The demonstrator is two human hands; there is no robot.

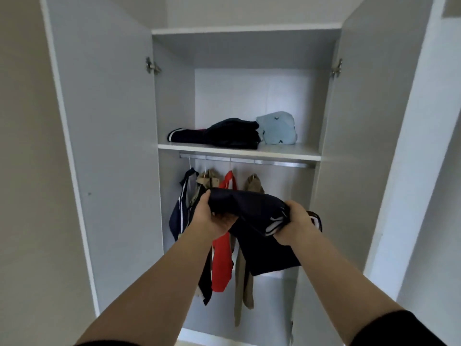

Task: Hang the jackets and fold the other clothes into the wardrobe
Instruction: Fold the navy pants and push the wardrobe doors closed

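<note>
Head view, the only one I have. I see a tall pale grey laminate wardrobe (174,96) with both doors swung wide; the left door (99,146) and right door (374,146) each show a metal hinge near the top. Plain off-white walls flank it on both sides.

Inside, a white horizontal shelf (239,150) sits at mid-height. On it lies a folded dark navy garment stack with white stripes at its left end (219,136), and touching its right side a crumpled light blue cloth with small dark marks (277,129).

Just beneath the shelf runs a silver metal hanging rail (247,161). From it hang, left to right: a navy jacket with white side stripes (178,216), a khaki jacket (207,181), a red garment (222,265) and a second khaki piece (243,270).

In front of the hanging row, below shelf level, both arms reach forward. The left hand (212,216) has its fingers curled under, thumb on top, gripping one end of a dark navy garment with white stripes (257,221). The right hand (294,224) clenches the striped end of the same garment. The rest of the cloth droops below between the forearms. Dark sleeves show at the bottom edge.
</note>
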